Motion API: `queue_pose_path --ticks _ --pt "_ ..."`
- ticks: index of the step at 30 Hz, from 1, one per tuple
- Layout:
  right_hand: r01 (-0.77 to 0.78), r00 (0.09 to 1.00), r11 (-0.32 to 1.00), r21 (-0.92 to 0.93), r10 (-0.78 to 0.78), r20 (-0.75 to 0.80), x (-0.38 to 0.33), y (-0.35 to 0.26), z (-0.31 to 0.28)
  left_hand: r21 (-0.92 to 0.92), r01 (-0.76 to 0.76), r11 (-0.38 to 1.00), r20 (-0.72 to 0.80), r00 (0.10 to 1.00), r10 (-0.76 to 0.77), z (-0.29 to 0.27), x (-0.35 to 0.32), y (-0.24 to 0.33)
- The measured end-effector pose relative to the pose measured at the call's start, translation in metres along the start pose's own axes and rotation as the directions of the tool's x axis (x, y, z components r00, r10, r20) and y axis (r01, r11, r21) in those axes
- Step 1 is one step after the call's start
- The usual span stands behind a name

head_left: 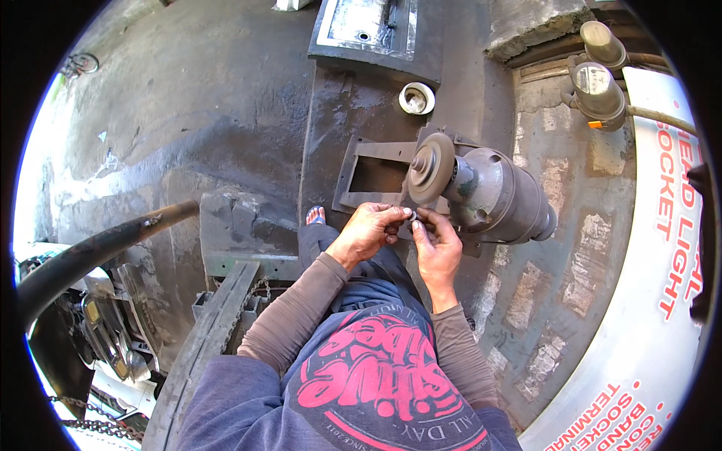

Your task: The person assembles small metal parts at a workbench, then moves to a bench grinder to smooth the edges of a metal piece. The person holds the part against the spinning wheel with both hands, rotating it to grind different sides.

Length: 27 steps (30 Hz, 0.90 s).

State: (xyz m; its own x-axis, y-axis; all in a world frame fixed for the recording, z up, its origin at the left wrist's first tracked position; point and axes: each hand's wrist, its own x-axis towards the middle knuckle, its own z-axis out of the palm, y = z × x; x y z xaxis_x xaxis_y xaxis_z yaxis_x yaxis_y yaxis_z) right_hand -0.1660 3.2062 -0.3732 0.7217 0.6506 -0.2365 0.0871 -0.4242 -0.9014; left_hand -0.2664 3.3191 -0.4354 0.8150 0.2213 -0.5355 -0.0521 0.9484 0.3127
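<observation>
My left hand [370, 229] and my right hand [435, 242] meet just below a bench grinder's round wheel [431, 169]. Between the fingertips of both hands sits a small shiny metal part [411, 215], pinched from both sides; its exact shape is too small to tell. The grinder's grey motor body [500, 194] lies to the right of my hands, mounted on a dark metal frame [374, 177]. Both forearms wear brown sleeves and rise from the lower edge.
A small white cup [417, 98] stands behind the grinder. A dark pipe [98, 248] crosses at the left. A brick wall [556, 248] and a white curved panel [662, 301] with red lettering lie at the right. My sandalled foot [317, 216] shows below the frame.
</observation>
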Motion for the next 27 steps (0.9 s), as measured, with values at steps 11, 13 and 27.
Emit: queue_pose_path --ticks 11,13,27 --pt "-0.260 0.952 0.861 0.436 0.305 -0.035 0.024 0.009 0.017 -0.125 -0.084 0.989 -0.048 0.996 0.079 0.004 0.012 -0.013" --pt "-0.247 0.956 0.869 0.429 0.291 -0.040 0.025 0.009 0.017 -0.132 -0.081 0.988 -0.034 0.996 0.077 0.002 0.013 -0.013" --pt "-0.365 0.931 0.737 0.569 0.300 0.210 0.013 0.004 -0.007 0.203 -0.036 0.979 0.040 0.999 0.029 -0.002 0.005 0.004"
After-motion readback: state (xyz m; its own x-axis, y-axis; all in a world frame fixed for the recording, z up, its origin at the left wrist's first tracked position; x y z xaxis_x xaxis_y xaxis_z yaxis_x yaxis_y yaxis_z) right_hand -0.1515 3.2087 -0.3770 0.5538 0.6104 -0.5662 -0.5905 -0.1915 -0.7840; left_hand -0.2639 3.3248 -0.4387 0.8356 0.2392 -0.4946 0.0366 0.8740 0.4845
